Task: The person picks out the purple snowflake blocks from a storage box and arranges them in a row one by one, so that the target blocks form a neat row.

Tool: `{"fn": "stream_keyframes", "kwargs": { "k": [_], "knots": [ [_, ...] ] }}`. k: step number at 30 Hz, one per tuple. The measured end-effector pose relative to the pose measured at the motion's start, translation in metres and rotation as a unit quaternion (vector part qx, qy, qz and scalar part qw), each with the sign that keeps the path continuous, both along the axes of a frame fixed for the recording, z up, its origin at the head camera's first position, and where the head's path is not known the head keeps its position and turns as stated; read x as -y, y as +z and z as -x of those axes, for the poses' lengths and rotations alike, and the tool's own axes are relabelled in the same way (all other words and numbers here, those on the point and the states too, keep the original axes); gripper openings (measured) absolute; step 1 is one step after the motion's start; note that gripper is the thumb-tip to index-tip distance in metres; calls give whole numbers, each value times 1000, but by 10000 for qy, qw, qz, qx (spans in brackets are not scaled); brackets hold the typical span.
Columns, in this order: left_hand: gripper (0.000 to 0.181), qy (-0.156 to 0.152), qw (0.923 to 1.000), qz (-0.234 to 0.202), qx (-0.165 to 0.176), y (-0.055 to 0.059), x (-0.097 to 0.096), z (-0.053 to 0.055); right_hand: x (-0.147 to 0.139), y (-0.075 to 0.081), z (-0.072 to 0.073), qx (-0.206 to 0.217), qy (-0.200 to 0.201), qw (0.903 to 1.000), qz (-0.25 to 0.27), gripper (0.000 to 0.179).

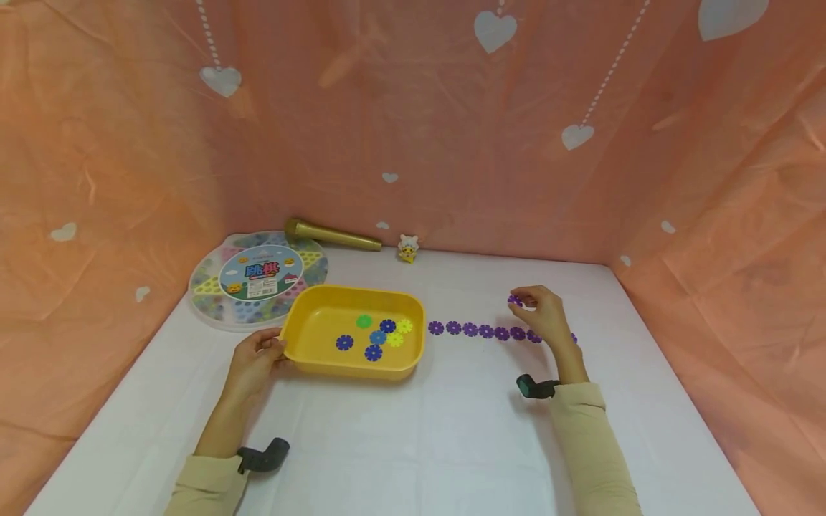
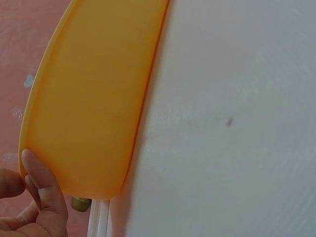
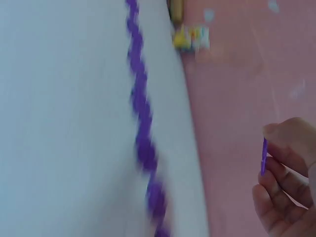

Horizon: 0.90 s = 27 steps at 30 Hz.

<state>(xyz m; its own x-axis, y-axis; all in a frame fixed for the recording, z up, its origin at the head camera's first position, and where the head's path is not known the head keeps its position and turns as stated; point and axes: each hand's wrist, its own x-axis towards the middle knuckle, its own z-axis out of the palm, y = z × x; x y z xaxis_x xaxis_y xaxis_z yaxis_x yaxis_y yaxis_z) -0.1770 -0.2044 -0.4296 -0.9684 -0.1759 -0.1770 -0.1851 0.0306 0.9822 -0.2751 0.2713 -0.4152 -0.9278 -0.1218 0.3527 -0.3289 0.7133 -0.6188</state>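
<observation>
Between thumb and fingers, my right hand [image 1: 543, 312] pinches a purple snowflake disc [image 1: 514, 301] above the table; the right wrist view shows the disc [image 3: 264, 156] edge-on. Below that hand runs a row of purple snowflake discs [image 1: 470, 330] on the white cloth, partly covered by the hand and wrist. My left hand [image 1: 253, 362] grips the near left corner of a yellow tray [image 1: 353, 370] by its rim. Inside the tray lie several loose discs: dark blue [image 1: 345, 342], light blue [image 1: 378, 337], green [image 1: 364, 321] and yellow [image 1: 404, 326].
A round board-game box [image 1: 209, 304] lies behind the tray at the left. A gold microphone [image 1: 335, 236] leans with its head over the box edge. Beside it stands a small figurine [image 1: 408, 248]. Pink cloth with white hearts [image 1: 452, 129] hangs around the table.
</observation>
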Motion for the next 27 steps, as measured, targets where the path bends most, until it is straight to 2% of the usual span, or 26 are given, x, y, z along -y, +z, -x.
{"fn": "stream_keyframes", "kwargs": {
  "k": [5, 9, 11, 13, 17, 22, 27],
  "knots": [
    [41, 13, 10000, 9, 38, 0, -1, 0, -45, -11, -15, 233, -853, 9960, -131, 30],
    [41, 19, 10000, 35, 82, 0, -1, 0, -73, -18, -29, 765, -1747, 9816, -55, 31],
    [41, 30, 9999, 44, 92, 1, -1, 0, -84, -22, -35, 1019, -2051, 9734, 15, 32],
    [41, 39, 9999, 48, 99, 2, -1, 0, -93, -26, -38, 1077, -2260, 9681, 11, 32],
    [42, 29, 9999, 71, 109, 2, -1, 0, -103, -33, -41, 931, -2414, 9659, -114, 30],
    [42, 46, 9999, 97, 130, 2, 0, 0, -106, -40, -41, 735, -2317, 9695, -328, 26],
    [42, 33, 9999, 86, 88, 2, -1, -1, -105, -43, -40, 698, -2243, 9716, -284, 26]
  ]
}}
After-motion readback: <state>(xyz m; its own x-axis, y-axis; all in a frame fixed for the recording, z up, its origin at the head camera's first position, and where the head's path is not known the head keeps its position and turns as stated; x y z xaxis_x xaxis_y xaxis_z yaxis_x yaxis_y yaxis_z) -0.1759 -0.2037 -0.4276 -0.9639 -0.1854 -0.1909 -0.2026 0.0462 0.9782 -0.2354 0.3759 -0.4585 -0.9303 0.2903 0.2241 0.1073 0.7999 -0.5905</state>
